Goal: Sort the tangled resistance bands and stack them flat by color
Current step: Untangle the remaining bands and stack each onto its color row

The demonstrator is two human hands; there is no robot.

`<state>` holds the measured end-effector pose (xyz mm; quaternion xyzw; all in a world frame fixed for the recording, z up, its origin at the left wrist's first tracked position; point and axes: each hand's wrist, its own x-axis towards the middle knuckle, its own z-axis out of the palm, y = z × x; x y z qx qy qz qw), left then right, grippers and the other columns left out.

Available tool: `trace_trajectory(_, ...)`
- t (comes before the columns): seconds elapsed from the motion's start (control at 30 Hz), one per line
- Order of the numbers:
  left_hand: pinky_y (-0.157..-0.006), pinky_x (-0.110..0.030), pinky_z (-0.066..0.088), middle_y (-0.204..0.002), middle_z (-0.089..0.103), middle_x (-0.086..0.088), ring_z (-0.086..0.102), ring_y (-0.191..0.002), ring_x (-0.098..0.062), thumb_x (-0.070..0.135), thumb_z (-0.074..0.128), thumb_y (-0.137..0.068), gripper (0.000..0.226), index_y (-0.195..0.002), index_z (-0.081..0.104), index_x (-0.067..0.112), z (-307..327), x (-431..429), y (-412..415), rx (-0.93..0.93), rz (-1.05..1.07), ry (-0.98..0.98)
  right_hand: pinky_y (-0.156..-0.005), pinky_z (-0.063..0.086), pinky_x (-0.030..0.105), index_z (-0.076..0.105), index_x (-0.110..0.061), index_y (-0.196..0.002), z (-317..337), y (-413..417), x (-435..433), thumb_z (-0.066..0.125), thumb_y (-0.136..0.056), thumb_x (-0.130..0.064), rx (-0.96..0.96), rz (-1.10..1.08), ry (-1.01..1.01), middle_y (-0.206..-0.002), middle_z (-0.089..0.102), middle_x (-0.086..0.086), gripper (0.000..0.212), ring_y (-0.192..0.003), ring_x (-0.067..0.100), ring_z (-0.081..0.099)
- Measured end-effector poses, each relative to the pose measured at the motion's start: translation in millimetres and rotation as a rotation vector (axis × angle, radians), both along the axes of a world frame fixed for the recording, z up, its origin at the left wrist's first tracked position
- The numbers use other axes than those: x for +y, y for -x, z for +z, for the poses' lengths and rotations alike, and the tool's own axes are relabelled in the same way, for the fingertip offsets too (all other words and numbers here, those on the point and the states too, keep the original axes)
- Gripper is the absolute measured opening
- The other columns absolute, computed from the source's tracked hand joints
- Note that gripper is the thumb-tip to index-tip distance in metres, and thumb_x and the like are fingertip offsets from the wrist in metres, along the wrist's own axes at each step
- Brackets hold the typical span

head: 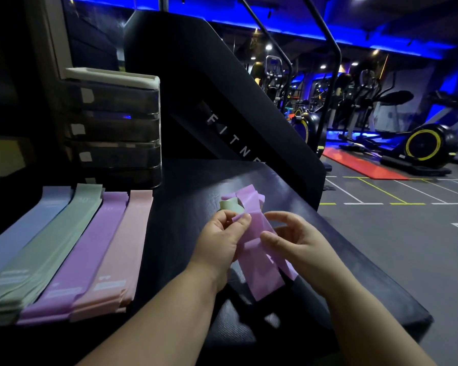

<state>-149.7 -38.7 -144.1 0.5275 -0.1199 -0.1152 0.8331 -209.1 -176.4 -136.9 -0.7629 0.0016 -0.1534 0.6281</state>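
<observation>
Both my hands hold a tangle of purple bands [258, 228] above the dark padded surface [328, 249]. My left hand [222, 240] pinches a purple strip near the top of the tangle, and a pale green band [229, 206] curls just above its fingers. My right hand [292, 237] grips the purple strip from the right with thumb and curled fingers. Loose purple loops hang down below both hands. On the left lie four flat stacks side by side: blue [24, 228], green [56, 241], purple [90, 249] and pink [122, 247].
A dark drawer unit [114, 128] with a white top stands behind the stacks. A black slanted machine panel [222, 107] rises behind the padded surface. To the right the surface ends at a drop to the gym floor [407, 233], with exercise bikes beyond.
</observation>
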Motion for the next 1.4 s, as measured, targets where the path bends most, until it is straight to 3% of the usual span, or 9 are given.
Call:
trace_trajectory(0.13, -0.053, -0.025, 0.051, -0.080, 0.065, -0.008, 0.062, -0.067, -0.018, 0.013, 0.065, -0.091, 0.006, -0.086, 0.061, 0.013, -3, -1, -1, -0.043, -0.013, -0.042, -0.063, 0.053, 0.025, 0.070, -0.011, -0.100, 0, -1, 2, 0.072, -0.083, -0.001, 0.018, -0.047, 0.013, -0.076, 0.074, 0.009, 0.019, -0.065, 0.014, 0.067)
trace_trajectory(0.23, -0.055, -0.021, 0.050, -0.093, 0.065, -0.007, 0.064, -0.076, -0.016, 0.013, 0.066, -0.090, 0.011, -0.098, 0.059, 0.015, -5, -2, -1, -0.079, -0.004, -0.103, -0.070, 0.053, 0.038, 0.075, -0.013, -0.078, -1, -3, -1, 0.070, -0.080, 0.000, 0.016, -0.143, 0.085, -0.078, 0.073, 0.013, 0.014, -0.069, 0.017, 0.064)
trace_trajectory(0.4, -0.081, -0.033, 0.055, -0.100, 0.061, 0.002, 0.061, -0.091, -0.015, 0.033, 0.078, -0.080, 0.034, -0.102, 0.053, 0.024, -12, -1, -3, -0.278, 0.130, -0.408, -0.065, 0.048, 0.034, 0.071, -0.012, -0.070, -3, -6, -9, 0.072, -0.078, -0.006, -0.007, -0.330, 0.010, -0.069, 0.071, 0.008, 0.010, -0.064, 0.016, 0.060)
trace_trajectory(0.57, -0.068, -0.015, 0.047, -0.083, 0.060, 0.005, 0.055, -0.071, -0.005, 0.028, 0.081, -0.076, 0.031, -0.093, 0.058, 0.016, -10, -3, 4, -0.306, -0.005, -0.490, -0.062, 0.045, 0.034, 0.065, -0.008, -0.063, -2, -7, -11, 0.075, -0.064, -0.029, 0.000, -0.404, 0.007, -0.059, 0.064, 0.003, 0.023, -0.059, 0.015, 0.055)
trace_trajectory(0.77, -0.067, -0.009, 0.044, -0.104, 0.062, 0.009, 0.058, -0.088, -0.004, 0.038, 0.088, -0.065, 0.043, -0.094, 0.058, 0.025, -5, -3, 14, -0.391, -0.020, -0.590, -0.061, 0.044, 0.035, 0.062, -0.012, -0.059, -2, -6, -7, 0.077, -0.069, -0.024, -0.010, -0.360, -0.028, -0.056, 0.061, 0.004, 0.022, -0.058, 0.016, 0.053)
trace_trajectory(0.97, -0.073, -0.015, 0.051, -0.090, 0.073, 0.002, 0.068, -0.086, -0.010, 0.017, 0.080, -0.077, 0.027, -0.095, 0.062, 0.025, -10, -5, 10, -0.391, -0.028, -0.568, -0.068, 0.053, 0.037, 0.068, -0.006, -0.082, -5, -6, -4, 0.074, -0.083, -0.017, 0.014, -0.230, -0.090, -0.074, 0.073, 0.011, 0.012, -0.067, 0.018, 0.066)
trace_trajectory(1.1, -0.078, -0.028, 0.055, -0.086, 0.075, 0.000, 0.070, -0.085, -0.017, 0.012, 0.060, -0.077, 0.020, -0.093, 0.069, 0.020, -8, -2, 7, -0.289, -0.077, -0.426, -0.062, 0.048, 0.030, 0.069, -0.014, -0.080, -4, -6, -11, 0.072, -0.086, -0.019, -0.020, -0.338, -0.025, -0.067, 0.070, 0.000, 0.008, -0.059, 0.012, 0.060)
trace_trajectory(1.23, -0.065, -0.028, 0.047, -0.073, 0.070, -0.001, 0.062, -0.069, -0.015, 0.016, 0.061, -0.086, 0.008, -0.087, 0.069, 0.013, -4, -1, 7, -0.166, -0.152, -0.289, -0.064, 0.045, 0.028, 0.067, -0.020, -0.087, -5, -8, -19, 0.071, -0.086, -0.021, -0.029, -0.404, 0.053, -0.073, 0.068, -0.001, 0.004, -0.061, 0.009, 0.058)
trace_trajectory(1.4, -0.068, -0.032, 0.049, -0.085, 0.068, -0.012, 0.061, -0.078, -0.024, 0.011, 0.057, -0.095, 0.012, -0.094, 0.069, 0.009, -4, -1, 3, -0.049, -0.199, -0.119, -0.080, 0.049, 0.033, 0.050, -0.032, -0.106, -8, -8, -19, 0.074, -0.083, -0.024, -0.017, -0.481, 0.309, -0.092, 0.063, -0.004, 0.034, -0.086, 0.015, 0.063)
